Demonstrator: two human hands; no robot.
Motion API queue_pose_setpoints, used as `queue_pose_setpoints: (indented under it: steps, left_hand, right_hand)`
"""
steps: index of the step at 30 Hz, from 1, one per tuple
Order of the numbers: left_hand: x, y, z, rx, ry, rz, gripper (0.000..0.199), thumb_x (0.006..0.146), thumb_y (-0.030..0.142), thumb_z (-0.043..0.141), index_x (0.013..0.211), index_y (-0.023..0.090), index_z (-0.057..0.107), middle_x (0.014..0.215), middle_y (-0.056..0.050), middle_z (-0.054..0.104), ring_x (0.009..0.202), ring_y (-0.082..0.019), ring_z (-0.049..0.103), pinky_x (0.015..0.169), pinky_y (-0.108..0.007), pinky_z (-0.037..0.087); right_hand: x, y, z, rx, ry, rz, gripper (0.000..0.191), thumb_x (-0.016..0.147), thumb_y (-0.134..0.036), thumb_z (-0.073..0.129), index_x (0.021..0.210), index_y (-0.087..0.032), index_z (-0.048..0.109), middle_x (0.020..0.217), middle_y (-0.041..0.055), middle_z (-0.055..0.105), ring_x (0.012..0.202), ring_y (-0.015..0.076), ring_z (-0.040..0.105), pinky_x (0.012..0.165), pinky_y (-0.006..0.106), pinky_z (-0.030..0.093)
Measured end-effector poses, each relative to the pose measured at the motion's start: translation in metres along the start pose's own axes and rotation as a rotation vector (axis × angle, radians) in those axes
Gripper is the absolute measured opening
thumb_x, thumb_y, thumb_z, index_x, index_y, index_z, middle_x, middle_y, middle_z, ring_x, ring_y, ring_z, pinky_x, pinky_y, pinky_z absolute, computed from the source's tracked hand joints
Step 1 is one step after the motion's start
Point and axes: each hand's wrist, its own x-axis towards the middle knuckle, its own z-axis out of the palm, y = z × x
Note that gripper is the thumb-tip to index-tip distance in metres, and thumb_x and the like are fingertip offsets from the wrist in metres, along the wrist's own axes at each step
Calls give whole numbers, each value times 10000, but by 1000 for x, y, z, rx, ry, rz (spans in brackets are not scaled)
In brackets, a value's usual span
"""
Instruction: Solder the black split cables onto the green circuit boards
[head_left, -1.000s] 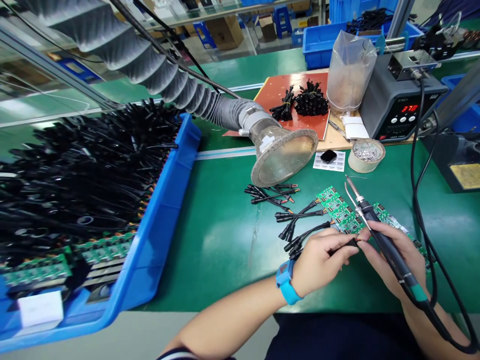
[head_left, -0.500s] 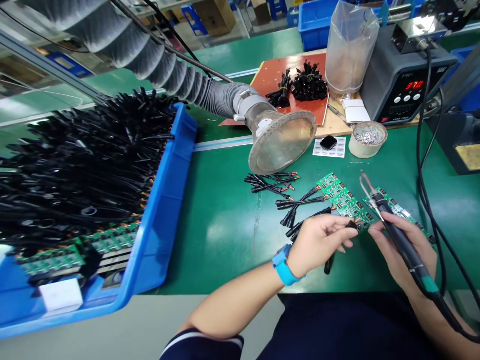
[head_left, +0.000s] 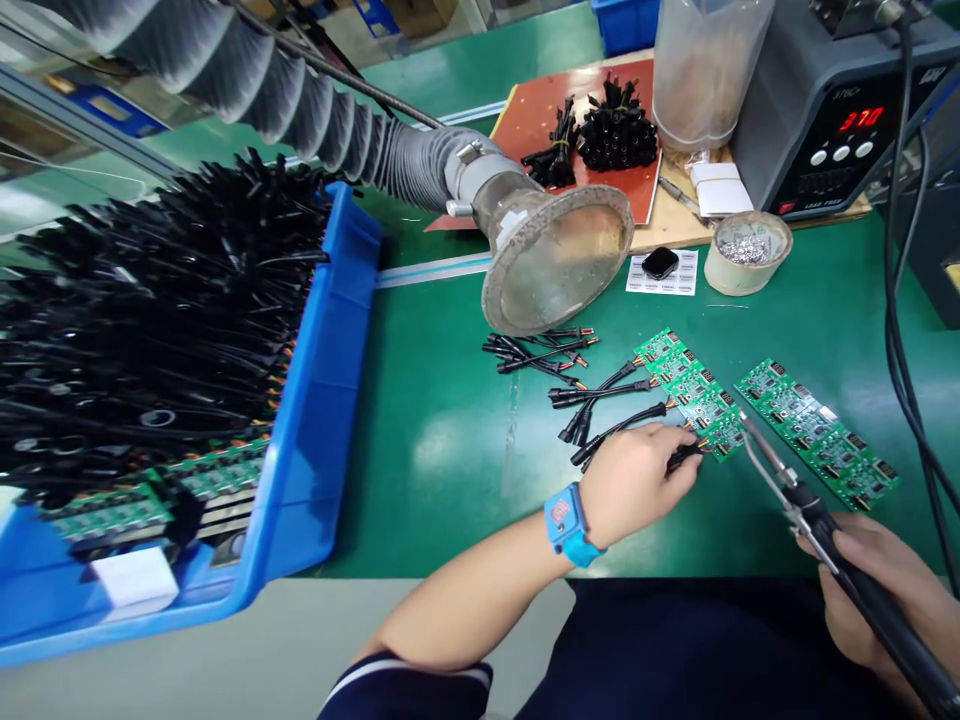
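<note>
- While the left hand (head_left: 634,475) pinches a black cable (head_left: 682,456) in nearly closed fingers, its wired end meets the left edge of the nearer green board strip (head_left: 694,391)
- That strip lies just beyond the fingertips, long axis slanting from far left to near right; the left hand is nearer it than the right
- Curled round a soldering iron (head_left: 817,515), the right hand (head_left: 874,590) sits right of the strip, the tip close by its near end; whether they touch, I cannot tell
- Farther right, a second strip (head_left: 817,432) lies roughly parallel
- Compared with half a second ago, the right hand is farther from the left, nearer the wearer's body
</note>
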Motion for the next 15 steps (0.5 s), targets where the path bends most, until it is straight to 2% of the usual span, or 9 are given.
queue_pose_setpoints:
  steps: [3, 8, 15]
  left_hand:
    - [1, 0, 1, 16, -6, 16, 202, 806, 259, 545, 947, 153, 644, 819, -39, 668, 652, -142, 615, 606, -257, 498]
    - [0, 2, 2, 43, -8, 34, 205, 795, 261, 560, 949, 158, 648, 801, -22, 669, 624, -132, 604, 577, -247, 476]
    - [0, 1, 4, 49, -8, 29, 192, 792, 259, 565, 936, 164, 650, 804, -18, 673, 639, -133, 611, 585, -246, 474]
  right_hand:
    - [4, -1, -1, -18, -68, -101, 399, 752, -3, 490, 1125, -147, 497, 758, 40, 591, 755, 180, 600, 631, 304, 528]
    - [18, -6, -2, -93, -115, -206, 195, 761, -13, 456, 909, -123, 519, 606, 15, 522, 615, 149, 547, 574, 271, 502]
    - [20, -9, -1, -148, -163, -221, 187, 777, -20, 432, 923, -115, 499, 582, 15, 526, 568, 141, 537, 543, 261, 491]
